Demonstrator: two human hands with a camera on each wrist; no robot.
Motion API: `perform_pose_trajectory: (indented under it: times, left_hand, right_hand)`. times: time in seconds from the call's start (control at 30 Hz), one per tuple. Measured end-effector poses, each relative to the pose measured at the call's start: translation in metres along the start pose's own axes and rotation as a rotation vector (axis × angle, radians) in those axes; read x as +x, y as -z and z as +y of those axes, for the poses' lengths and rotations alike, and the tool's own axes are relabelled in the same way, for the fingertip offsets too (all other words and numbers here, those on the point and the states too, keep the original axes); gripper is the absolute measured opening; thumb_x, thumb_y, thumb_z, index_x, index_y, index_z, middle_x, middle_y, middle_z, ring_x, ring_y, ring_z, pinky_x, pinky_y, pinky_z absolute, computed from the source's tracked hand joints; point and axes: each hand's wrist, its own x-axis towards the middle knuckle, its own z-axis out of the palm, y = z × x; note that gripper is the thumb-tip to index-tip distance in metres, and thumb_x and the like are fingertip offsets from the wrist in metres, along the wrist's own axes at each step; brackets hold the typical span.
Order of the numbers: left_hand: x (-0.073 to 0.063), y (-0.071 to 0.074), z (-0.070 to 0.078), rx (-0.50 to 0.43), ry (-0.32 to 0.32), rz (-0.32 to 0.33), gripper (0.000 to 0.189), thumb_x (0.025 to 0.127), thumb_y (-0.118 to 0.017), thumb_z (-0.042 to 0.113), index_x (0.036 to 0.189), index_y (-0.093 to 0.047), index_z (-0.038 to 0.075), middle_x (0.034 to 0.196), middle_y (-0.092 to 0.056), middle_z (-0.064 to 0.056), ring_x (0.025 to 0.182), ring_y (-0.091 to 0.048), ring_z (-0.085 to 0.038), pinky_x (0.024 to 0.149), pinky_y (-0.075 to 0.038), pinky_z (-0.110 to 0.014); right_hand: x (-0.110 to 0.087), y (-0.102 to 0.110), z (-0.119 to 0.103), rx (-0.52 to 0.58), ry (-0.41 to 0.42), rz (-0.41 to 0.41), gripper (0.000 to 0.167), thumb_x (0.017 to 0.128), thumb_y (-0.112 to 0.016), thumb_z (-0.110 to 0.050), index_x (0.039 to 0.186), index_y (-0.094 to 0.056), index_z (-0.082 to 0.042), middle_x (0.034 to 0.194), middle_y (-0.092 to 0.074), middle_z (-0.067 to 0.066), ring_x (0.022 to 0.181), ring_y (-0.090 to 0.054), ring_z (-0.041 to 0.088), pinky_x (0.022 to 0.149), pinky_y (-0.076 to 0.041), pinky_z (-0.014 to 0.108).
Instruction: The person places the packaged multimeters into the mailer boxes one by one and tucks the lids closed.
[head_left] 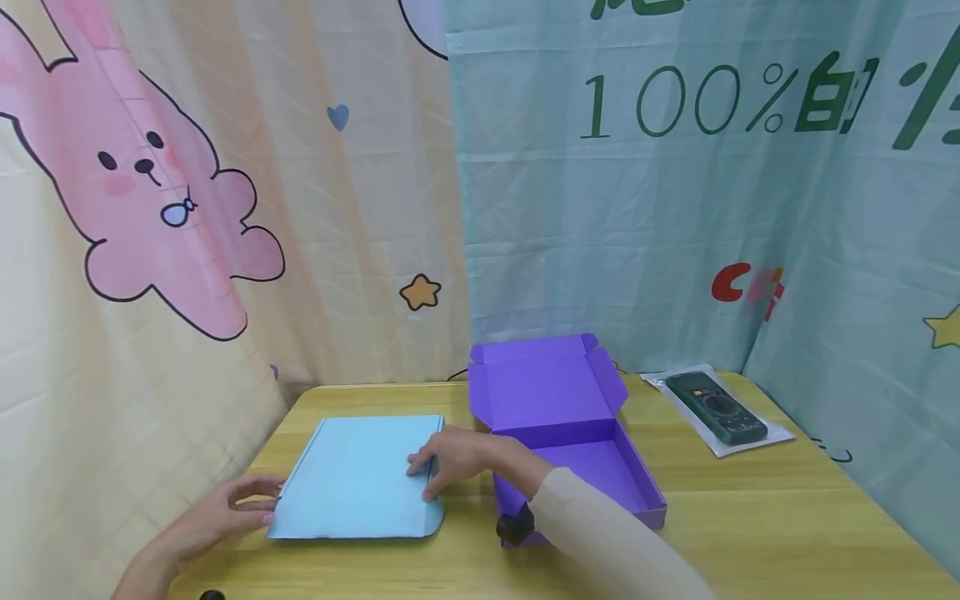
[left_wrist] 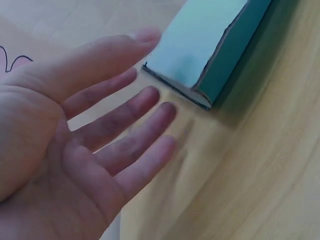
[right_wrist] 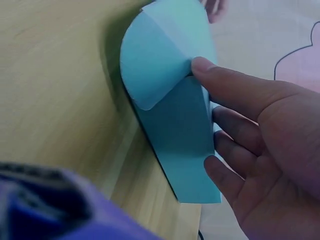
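Observation:
A flat light blue cardboard box lies on the table, its lid down over the top. At its left edge is my left hand, thumb and fingers spread apart around the near left corner. In the left wrist view that hand holds nothing, its fingertips just short of the box corner. My right hand rests on the right side of the lid. The right wrist view has its thumb at the lid's edge beside a rounded side flap, which sticks outward, with the other fingers along the top.
An open purple cardboard box stands right of the blue one, lid raised, partly behind my right forearm. A dark green multimeter lies on a white plastic bag at the back right. Printed curtains hang behind the wooden table.

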Motion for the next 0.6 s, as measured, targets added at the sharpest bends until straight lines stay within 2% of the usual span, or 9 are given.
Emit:
perform_pose_trajectory:
  times: [0.1,0.27,0.37,0.47,0.53,0.6]
  left_hand:
    - [0.003,-0.003,0.009,0.075,-0.015,0.093,0.050,0.102,-0.062,0.003,0.141,-0.041,-0.020,0.138,-0.060,-0.014,0.117,-0.062,-0.005,0.093,-0.052,-0.024]
    - [0.011,-0.009,0.027,0.169,0.027,0.204,0.052,0.099,-0.069,0.009,0.141,-0.047,-0.014,0.140,-0.056,-0.026,0.120,-0.062,-0.013,0.090,-0.052,-0.024]
    - [0.016,-0.013,0.036,0.203,0.008,0.225,0.053,0.098,-0.072,0.010,0.140,-0.050,-0.012,0.140,-0.053,-0.031,0.122,-0.062,-0.027,0.089,-0.055,-0.027]
    - [0.022,-0.018,0.042,0.245,-0.026,0.237,0.053,0.095,-0.076,0.012,0.138,-0.054,-0.010,0.139,-0.055,-0.030,0.123,-0.060,-0.038,0.090,-0.056,-0.028]
    - [0.027,-0.022,0.044,0.302,-0.055,0.243,0.050,0.094,-0.078,0.013,0.135,-0.057,-0.008,0.136,-0.058,-0.027,0.123,-0.060,-0.038,0.091,-0.055,-0.027]
    - [0.031,-0.027,0.045,0.382,-0.094,0.246,0.046,0.093,-0.079,0.014,0.131,-0.062,-0.005,0.133,-0.062,-0.022,0.122,-0.061,-0.031,0.093,-0.055,-0.030]
  right_hand:
    - [-0.001,-0.003,0.002,-0.028,0.033,0.012,0.048,0.091,-0.081,-0.036,0.135,-0.071,-0.018,0.145,-0.058,-0.007,0.137,-0.048,0.008,0.111,-0.037,0.022]
    - [-0.003,-0.008,0.004,-0.093,0.085,0.049,0.048,0.093,-0.078,-0.039,0.135,-0.071,-0.017,0.146,-0.059,-0.005,0.134,-0.050,0.007,0.108,-0.039,0.020]
    - [-0.004,-0.011,0.004,-0.117,0.097,0.077,0.048,0.093,-0.079,-0.039,0.134,-0.071,-0.016,0.144,-0.061,-0.004,0.132,-0.053,0.008,0.107,-0.040,0.020]
    - [-0.006,-0.011,0.002,-0.120,0.094,0.111,0.049,0.092,-0.081,-0.037,0.134,-0.071,-0.013,0.140,-0.064,-0.001,0.130,-0.055,0.010,0.108,-0.040,0.022]
    - [-0.008,-0.010,0.000,-0.119,0.089,0.139,0.049,0.091,-0.082,-0.035,0.133,-0.071,-0.012,0.137,-0.065,0.000,0.129,-0.057,0.011,0.108,-0.040,0.022]
    - [-0.012,-0.010,-0.004,-0.099,0.073,0.169,0.047,0.091,-0.082,-0.033,0.131,-0.072,-0.010,0.133,-0.068,0.000,0.126,-0.059,0.011,0.107,-0.041,0.022]
